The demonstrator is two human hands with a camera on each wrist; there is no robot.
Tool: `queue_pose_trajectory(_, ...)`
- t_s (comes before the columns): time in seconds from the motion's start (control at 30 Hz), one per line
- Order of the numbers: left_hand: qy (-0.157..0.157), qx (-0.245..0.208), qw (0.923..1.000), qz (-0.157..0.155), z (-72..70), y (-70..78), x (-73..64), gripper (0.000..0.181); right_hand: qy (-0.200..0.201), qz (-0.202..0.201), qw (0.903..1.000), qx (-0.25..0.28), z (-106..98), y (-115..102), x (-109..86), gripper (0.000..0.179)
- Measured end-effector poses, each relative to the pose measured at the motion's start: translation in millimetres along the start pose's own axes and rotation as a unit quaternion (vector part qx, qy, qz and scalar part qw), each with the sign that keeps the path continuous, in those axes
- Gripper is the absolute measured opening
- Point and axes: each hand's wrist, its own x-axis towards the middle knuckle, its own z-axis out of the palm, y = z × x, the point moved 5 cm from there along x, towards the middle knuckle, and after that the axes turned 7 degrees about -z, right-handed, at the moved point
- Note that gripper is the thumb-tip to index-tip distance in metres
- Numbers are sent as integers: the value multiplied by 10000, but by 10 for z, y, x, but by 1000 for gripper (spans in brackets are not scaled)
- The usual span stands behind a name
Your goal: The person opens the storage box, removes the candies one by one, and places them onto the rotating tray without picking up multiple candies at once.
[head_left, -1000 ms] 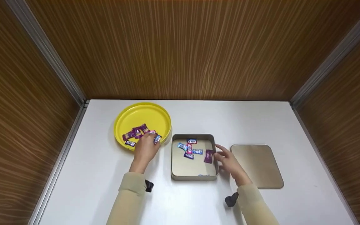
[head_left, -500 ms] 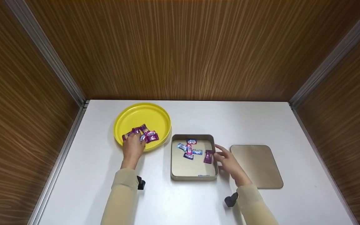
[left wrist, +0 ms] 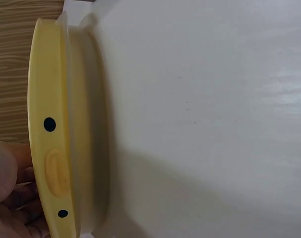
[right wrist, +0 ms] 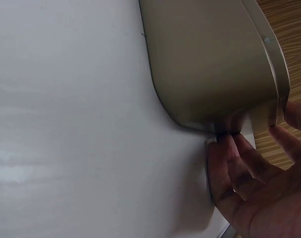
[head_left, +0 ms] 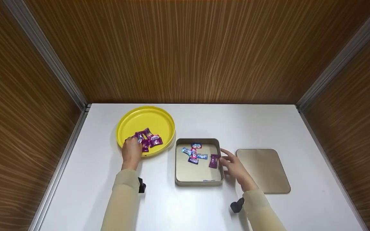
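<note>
My left hand (head_left: 131, 152) is over the near left part of a yellow plate (head_left: 149, 116), among wrapped candies. A blue-and-white wrapped candy (head_left: 140, 140) shows at its fingers and seems pinched; the fingertips are hidden. The left wrist view shows the fingers (left wrist: 26, 210) bent behind the plate's rim. My right hand (head_left: 236, 165) holds the right wall of a square metal tin (head_left: 199, 183). In the right wrist view its thumb (right wrist: 298, 115) is at the rim, the other fingers against the outside wall. Several wrapped candies lie in the tin, among them a purple one (head_left: 214, 161).
A flat metal lid (head_left: 263, 171) lies on the white table (head_left: 175, 211) to the right of the tin. Purple and pink candies (head_left: 154, 140) lie in the plate beside my left hand. Wood-patterned panels (head_left: 185, 51) stand behind and at both sides.
My left hand has moved left across the plate, and the blue-and-white candy has shifted along with it. Purple candies are uncovered to its right. The right hand and tin stay in place.
</note>
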Motion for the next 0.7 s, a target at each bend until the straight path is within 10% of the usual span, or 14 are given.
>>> queue_pose_trajectory(0.7,-49,289,9995,126,3,36,-41,45,-31,-31,10000,-8,14,-30,-16,53)
